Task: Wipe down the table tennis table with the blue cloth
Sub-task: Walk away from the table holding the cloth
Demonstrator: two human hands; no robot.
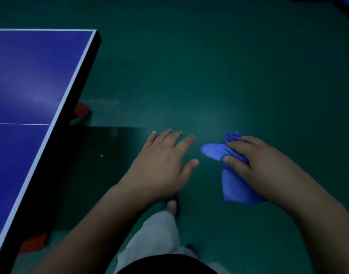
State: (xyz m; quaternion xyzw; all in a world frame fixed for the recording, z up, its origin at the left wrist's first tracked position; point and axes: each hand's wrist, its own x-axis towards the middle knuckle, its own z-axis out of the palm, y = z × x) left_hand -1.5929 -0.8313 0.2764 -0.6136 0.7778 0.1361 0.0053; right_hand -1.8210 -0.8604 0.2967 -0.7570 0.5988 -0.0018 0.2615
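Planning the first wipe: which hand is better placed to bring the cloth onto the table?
Probably the right hand: its fingers already grip the blue cloth. The left hand is nearer the table but open and empty.

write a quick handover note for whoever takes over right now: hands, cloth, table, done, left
Left hand: open, fingers spread, holding nothing, above the floor.
Right hand: grips the bunched blue cloth, clear of the table.
Table tennis table: at left, neither hand touches it.
Done: cloth in hand; whether any wiping happened cannot be told.
Left: bring the cloth onto the table and wipe it.
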